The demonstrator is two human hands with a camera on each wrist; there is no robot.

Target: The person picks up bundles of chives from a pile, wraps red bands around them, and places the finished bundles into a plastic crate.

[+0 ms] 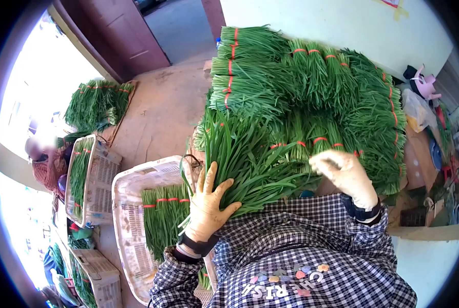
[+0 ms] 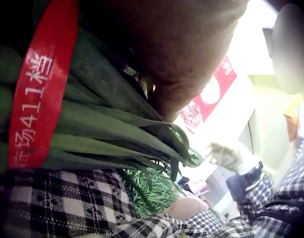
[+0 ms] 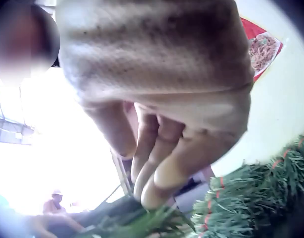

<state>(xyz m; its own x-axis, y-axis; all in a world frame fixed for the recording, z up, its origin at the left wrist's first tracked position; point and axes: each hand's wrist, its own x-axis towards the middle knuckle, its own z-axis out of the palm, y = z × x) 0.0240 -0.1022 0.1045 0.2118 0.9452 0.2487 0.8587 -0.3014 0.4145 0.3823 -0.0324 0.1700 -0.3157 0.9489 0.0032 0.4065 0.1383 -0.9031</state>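
A loose-topped bunch of garlic chives fans out in front of the person's checked clothing. My gloved left hand lies against its left side, fingers straight and spread. In the left wrist view, a red band with white print circles the bunch, and its flat leaves point away to the right. My gloved right hand is raised to the right of the leaves, fingers loosely bent, holding nothing. Seen from the right wrist, thumb and fingers hang down with a gap between them, leaf tips just below.
Banded chive bundles are heaped high in front and to the right. At my left, a white plastic crate holds several bundles. Further left are another crate, a chive pile and a seated person.
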